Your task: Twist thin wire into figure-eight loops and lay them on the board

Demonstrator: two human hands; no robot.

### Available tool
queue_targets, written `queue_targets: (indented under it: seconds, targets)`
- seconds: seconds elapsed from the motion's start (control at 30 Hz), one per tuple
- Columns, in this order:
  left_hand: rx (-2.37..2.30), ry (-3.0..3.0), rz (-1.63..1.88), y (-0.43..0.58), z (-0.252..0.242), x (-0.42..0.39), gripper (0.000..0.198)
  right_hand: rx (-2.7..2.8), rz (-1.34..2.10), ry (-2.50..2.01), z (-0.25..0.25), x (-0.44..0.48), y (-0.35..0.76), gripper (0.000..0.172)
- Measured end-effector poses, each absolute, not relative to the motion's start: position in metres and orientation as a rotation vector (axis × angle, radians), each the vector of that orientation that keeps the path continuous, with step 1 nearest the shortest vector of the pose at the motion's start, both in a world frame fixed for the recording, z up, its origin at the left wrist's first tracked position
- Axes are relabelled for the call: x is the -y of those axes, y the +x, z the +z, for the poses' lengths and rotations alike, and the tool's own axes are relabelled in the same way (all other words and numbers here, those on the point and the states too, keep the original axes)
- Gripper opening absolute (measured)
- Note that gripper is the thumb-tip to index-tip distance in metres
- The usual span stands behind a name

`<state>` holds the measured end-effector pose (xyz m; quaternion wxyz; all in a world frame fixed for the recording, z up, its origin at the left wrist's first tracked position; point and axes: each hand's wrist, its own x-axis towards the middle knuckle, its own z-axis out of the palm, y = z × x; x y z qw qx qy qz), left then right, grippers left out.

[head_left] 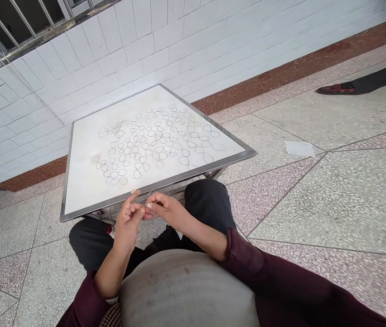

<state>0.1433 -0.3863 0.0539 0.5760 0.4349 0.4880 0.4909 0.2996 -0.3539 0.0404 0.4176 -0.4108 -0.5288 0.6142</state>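
My left hand (129, 219) and my right hand (166, 210) meet above my knees, just in front of the near edge of a low metal-framed table (159, 184). Both pinch a thin wire loop (148, 200) between their fingertips; the wire is very fine and hard to see. My left index finger carries a tan tape or bandage at its tip. On the white tabletop lie several bent wire loops (152, 141), figure-eight shaped, spread in loose rows.
A white tiled wall (118, 59) stands behind the table, with a brown skirting strip along the floor. A piece of white paper (299, 148) lies on the terrazzo floor to the right. Another person's leg and red shoe (336, 88) reach in at upper right.
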Motion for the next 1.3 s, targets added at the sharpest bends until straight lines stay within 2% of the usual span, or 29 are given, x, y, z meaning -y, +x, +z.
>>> queue_targets:
  seconds: [0.2, 0.4, 0.63, 1.3]
  targets:
    - [-1.13, 0.962, 1.161, 0.146, 0.055, 0.384, 0.05, 1.315, 1.685, -0.918, 0.045, 0.35, 0.306, 0.027]
    - [-1.122, 0.913, 1.174, 0.146, 0.058, 0.384, 0.048, 1.337, 1.661, -0.902, 0.046, 0.35, 0.309, 0.041]
    - [-1.134, 0.849, 1.147, 0.147, 0.062, 0.384, 0.049, 1.208, 1.647, -0.862, 0.042, 0.349, 0.305, 0.032]
    - [-1.197, 0.811, 1.183, 0.149, 0.064, 0.383, 0.051, 1.054, 1.729, -0.878, 0.035, 0.348, 0.302, 0.029]
